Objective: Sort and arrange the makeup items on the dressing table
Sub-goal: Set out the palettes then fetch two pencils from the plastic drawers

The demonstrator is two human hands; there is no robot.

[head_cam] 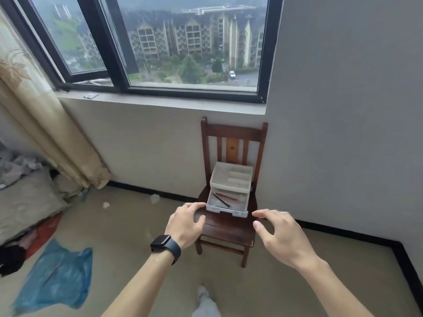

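The top tray of the white plastic drawer organiser (231, 179) is too blurred to show its contents. The organiser sits on a dark wooden chair (229, 227). Its pulled-out lower drawer (226, 211) holds a dark pencil (221, 200), a red pencil (226, 197) and something white. The left hand (186, 221) and right hand (281, 234) hover at the drawer's front corners, each grip loose and holding nothing.

I see the chair (229, 227) in dark brown wood, its smooth varnish giving a dull shine on the seat. The drawer box (231, 177) on it looks like milky white plastic, semi-matt. The watch (163, 244) has a glossy black face and a matt band. On the matt beige floor (263, 289) lies a thin, crinkled blue plastic bag (57, 275). The curtain (45, 124) is soft beige cloth.
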